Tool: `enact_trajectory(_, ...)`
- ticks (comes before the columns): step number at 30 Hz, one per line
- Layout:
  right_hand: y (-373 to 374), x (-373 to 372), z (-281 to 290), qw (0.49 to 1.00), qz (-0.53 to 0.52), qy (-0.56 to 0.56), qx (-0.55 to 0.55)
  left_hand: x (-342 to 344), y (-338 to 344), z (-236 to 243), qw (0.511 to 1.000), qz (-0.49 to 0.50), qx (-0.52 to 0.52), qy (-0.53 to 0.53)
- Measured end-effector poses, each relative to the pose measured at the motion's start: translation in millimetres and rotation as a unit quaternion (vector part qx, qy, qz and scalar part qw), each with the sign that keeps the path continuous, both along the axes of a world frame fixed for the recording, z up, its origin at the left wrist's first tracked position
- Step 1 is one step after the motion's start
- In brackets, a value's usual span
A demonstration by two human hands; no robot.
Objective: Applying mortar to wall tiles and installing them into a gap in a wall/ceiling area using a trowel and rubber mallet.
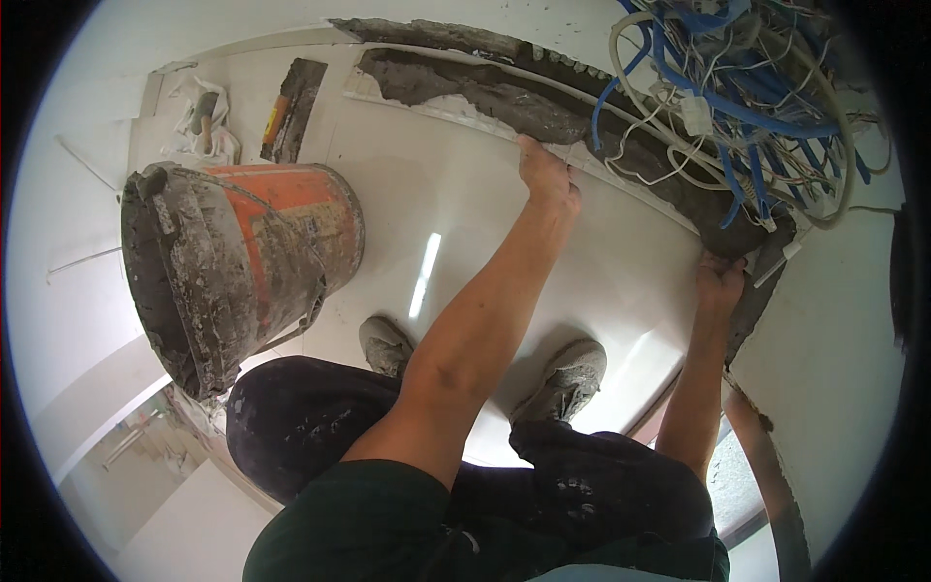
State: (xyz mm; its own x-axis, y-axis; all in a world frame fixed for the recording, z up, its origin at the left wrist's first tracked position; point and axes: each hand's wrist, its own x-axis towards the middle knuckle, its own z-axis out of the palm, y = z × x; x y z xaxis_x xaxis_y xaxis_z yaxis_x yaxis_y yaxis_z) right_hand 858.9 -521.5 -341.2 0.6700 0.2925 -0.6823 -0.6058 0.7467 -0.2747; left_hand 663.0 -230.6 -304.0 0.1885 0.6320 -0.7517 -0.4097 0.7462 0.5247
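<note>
A long, pale skirting tile (640, 191) lies along the foot of the wall, its upper face coated with thick grey mortar (485, 95). My left hand (549, 177) grips the tile's near edge around its middle, fingertips partly tucked under and out of sight. At the tile's right end, close to the wall corner, my right hand (721, 282) is closed on it, with the fingers mostly hidden beneath mortar and edge. Behind the tile, a rough, bare band (436, 37) runs along the bottom of the wall.
A mortar-crusted orange bucket (281, 228) lies tipped on its side at left. Beyond it are a trowel (291, 112) and a white bag (208, 136) with a handled tool. Tangled blue and white cables (747, 97) hang over the tile's right end. My shoes (572, 373) stand on glossy floor tiles.
</note>
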Motion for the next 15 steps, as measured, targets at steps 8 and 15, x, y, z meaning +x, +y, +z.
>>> enact_trajectory(8, 2, 10, -12, 0.997, 0.023, -0.054, -0.052, 3, 4, -6, 0.997, 0.019, 0.022, -0.067)
enact_trajectory(15, -1, -3, -2, 0.994, 0.072, -0.017, -0.085, -5, 3, -16, 0.997, -0.034, -0.033, 0.062)
